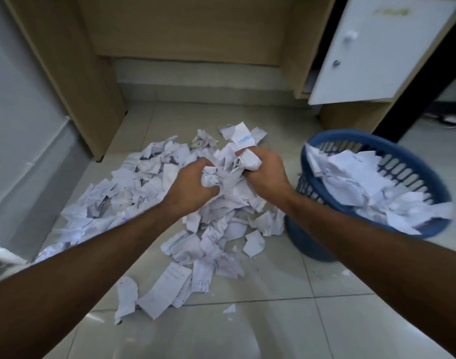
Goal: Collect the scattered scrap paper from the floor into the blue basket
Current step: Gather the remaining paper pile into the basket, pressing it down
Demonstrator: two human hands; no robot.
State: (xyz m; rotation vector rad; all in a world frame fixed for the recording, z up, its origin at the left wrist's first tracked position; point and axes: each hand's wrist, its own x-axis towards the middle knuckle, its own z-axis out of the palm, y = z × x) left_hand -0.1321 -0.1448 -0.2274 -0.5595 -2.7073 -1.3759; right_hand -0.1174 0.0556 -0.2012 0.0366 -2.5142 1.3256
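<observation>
Both hands, left [193,181] and right [263,172], clench a wad of paper [169,203] above the heap on the tiled floor [273,320]; loose scraps could slip free on the way to the basket [307,156], already piled high just right. A wooden desk [66,73] and white cabinet door [377,47] stand behind.

Left hand [193,185]: fingers curled, gripping crumpled paper [211,177].
Right hand [265,172]: fingers curled round paper.
Arms: both extended forward.
</observation>
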